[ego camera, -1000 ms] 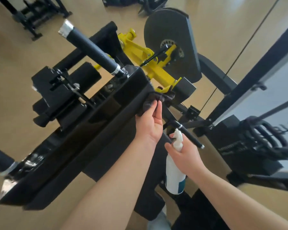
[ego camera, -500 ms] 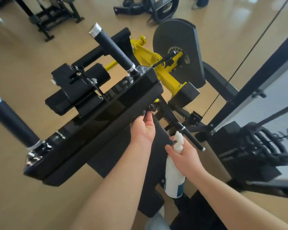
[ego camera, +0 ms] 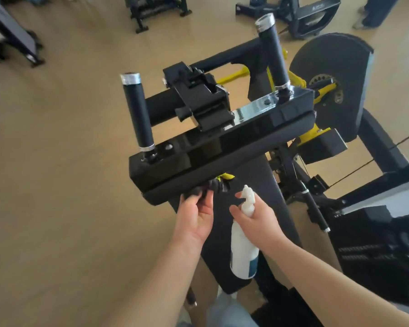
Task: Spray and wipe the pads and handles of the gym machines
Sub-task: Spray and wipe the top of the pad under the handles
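- Gym machine: black frame with yellow linkage. A long pad runs across its near edge. Two upright handles stand above it, and neither hand is on them.
- Spray bottle: hangs from the right hand, whose fingers wrap round the neck, forefinger by the trigger. The nozzle faces the left hand. Risk: a stray squeeze would wet skin, not pad.
- Left hand: fingers and thumb pinch the cloth, bunched against the pad's lower edge near its left end. Risk: the wad makes little contact, so it may streak or slip free.
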Tool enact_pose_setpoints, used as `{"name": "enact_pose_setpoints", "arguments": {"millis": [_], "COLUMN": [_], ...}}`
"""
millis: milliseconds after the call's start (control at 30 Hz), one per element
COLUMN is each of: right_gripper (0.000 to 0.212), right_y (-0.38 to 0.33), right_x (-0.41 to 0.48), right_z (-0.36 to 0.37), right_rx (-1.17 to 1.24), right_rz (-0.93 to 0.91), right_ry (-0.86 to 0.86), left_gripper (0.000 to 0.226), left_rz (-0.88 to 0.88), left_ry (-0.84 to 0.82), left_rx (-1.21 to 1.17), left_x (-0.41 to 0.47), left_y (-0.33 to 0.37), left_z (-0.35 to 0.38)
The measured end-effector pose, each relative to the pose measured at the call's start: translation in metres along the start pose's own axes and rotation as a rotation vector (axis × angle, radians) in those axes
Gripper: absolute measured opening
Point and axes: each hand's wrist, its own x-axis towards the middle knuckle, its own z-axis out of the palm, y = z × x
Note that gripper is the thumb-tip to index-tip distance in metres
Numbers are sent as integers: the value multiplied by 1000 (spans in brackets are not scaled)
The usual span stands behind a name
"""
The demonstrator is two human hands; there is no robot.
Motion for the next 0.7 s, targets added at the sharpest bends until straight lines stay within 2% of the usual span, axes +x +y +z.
{"name": "enact_pose_setpoints", "arguments": {"millis": [133, 267, 333, 467, 500, 567, 633, 700], "right_gripper": [24, 24, 23, 23, 24, 25, 28, 30], "right_y": [-8, -12, -12, -6, -4, 1, 7, 16], "right_x": [-8, -18, -22, -28, -30, -32, -34, -35], "right_z": [26, 52, 65, 88, 93, 101, 107, 112], "right_rx": [-42, -74, -83, -116, -127, -149, -164, -143], "right_rz": [-21, -32, -28, -8, -2, 21, 63, 116], "right_ry": [-70, -133, -139, -145, -148, -151, -147, -130], "left_gripper": [18, 19, 23, 36, 33, 7, 19, 14], "left_rz": [94, 166, 199, 276, 295, 327, 366, 350], "left_ry": [18, 16, -14, -160, -150, -104, -58, 20], "left_rx": [0, 139, 270, 707, 771, 881, 1019, 1110], "left_x": [-9, -31, -43, -54, -52, -44, -33, -22], "left_y": [41, 73, 85, 108, 112, 117, 113, 107], "left_z": [-40, -76, -93, -124, -132, -147, -161, -170]}}
